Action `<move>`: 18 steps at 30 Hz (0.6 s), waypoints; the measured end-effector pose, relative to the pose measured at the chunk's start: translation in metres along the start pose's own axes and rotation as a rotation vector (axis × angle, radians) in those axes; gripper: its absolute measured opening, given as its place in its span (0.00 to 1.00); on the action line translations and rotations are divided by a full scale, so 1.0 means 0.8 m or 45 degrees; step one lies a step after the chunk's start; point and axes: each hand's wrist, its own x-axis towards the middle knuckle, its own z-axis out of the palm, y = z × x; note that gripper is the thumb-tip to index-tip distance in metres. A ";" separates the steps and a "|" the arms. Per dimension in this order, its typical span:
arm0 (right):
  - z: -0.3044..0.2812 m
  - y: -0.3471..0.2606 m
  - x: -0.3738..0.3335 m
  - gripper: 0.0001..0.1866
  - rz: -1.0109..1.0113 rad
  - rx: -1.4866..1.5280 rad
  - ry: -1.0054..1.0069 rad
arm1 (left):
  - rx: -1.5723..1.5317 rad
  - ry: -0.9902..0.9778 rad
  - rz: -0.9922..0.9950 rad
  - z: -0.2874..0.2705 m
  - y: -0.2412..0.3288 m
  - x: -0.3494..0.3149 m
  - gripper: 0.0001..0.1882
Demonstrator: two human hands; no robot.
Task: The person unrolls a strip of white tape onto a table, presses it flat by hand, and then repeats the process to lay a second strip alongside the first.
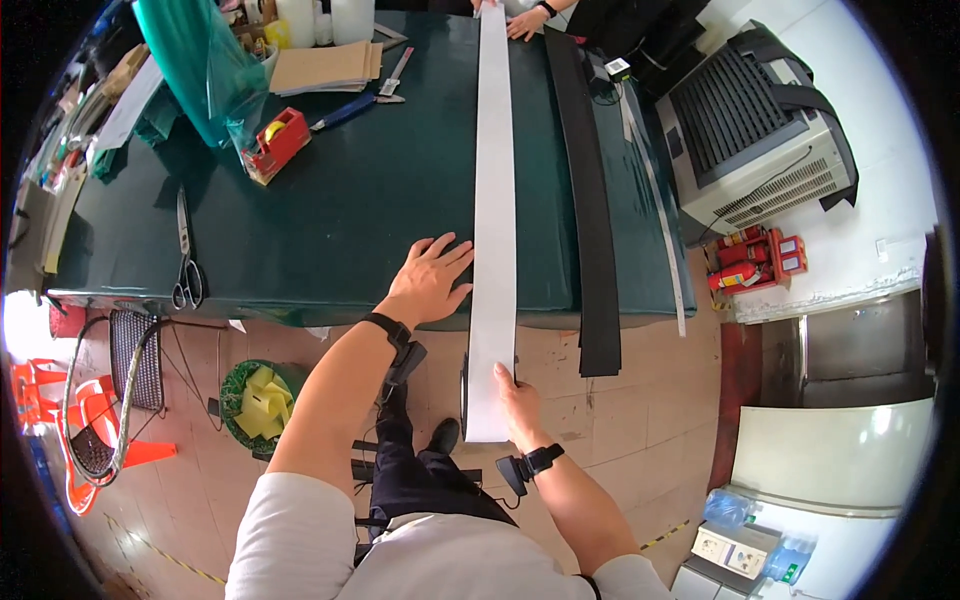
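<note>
A long white strip [494, 200] runs from the far edge of the dark green table [390, 180] toward me, its near end hanging out past the table's front edge. My right hand [518, 408] grips that end at its right side, thumb on top and the other fingers hidden beneath. Flat on the tabletop, fingers spread, my left hand [432, 280] lies just left of the strip with nothing in it. Across the table, another person's hand [528, 22] rests beside the strip's far end. To the right, a black strip [588, 200] lies lengthwise and overhangs the front edge.
Scissors [187, 255], a red tape dispenser [277, 143], blue-handled pliers [350, 108] and brown cardboard sheets [325, 68] lie on the left. A thin pale strip [660, 215] runs along the right edge. A green bin [255, 400] stands below; an air cooler [750, 130] stands right.
</note>
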 end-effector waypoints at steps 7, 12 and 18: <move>0.000 0.008 0.012 0.38 0.028 -0.157 0.025 | 0.014 0.008 0.014 0.001 0.000 0.003 0.31; 0.001 0.006 0.011 0.40 0.018 -0.116 -0.024 | 0.022 0.018 0.023 -0.004 0.001 0.003 0.31; 0.006 0.008 0.015 0.38 0.022 -0.143 0.039 | 0.057 0.006 0.028 -0.007 0.002 0.003 0.32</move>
